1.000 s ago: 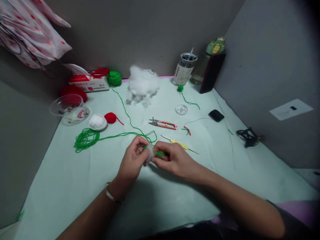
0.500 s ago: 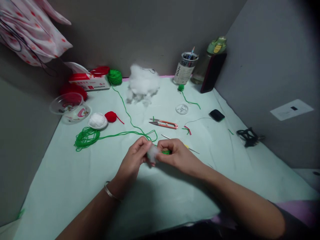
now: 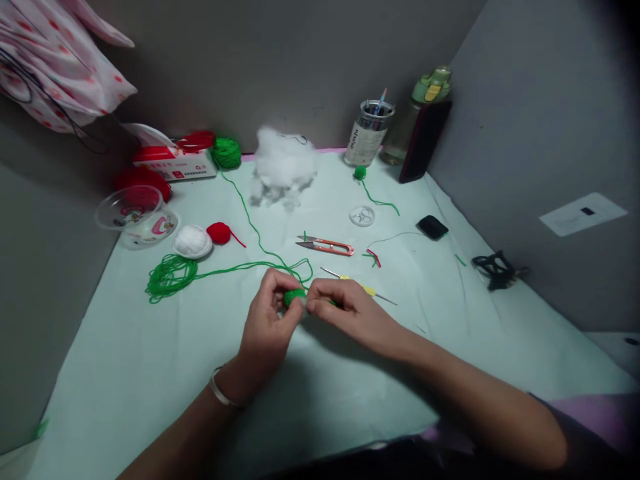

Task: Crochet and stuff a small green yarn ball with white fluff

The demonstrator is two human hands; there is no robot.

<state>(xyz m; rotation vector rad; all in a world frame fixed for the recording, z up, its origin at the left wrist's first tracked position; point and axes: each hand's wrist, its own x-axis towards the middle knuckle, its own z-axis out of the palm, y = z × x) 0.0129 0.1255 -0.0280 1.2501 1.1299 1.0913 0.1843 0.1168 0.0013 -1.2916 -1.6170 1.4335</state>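
My left hand (image 3: 270, 317) curls its fingers and thumb around a small green crocheted piece (image 3: 294, 296). My right hand (image 3: 345, 303) meets it from the right, with thumb and fingers pinched on a small wisp of white stuffing (image 3: 305, 305) at the piece's edge. A bit of green yarn shows under the right fingers; most of it is hidden. Just behind the hands lies a yellow-handled crochet hook (image 3: 369, 291), partly covered by the right hand. Orange thread snips (image 3: 327, 246) lie farther back. Green yarn strands (image 3: 240, 268) run from the left toward the hands.
A loose green yarn coil (image 3: 171, 277), white yarn ball (image 3: 193, 241) and red yarn ball (image 3: 219, 233) lie left. At the back are a stuffing heap (image 3: 285, 160), pen jar (image 3: 369, 137) and bottle (image 3: 400, 137). A black clip (image 3: 495, 270) sits right.
The white stuffing between my hands has mostly gone from sight, and the green crocheted piece now shows in my left hand. The left hand has turned, and the view has shifted slightly.
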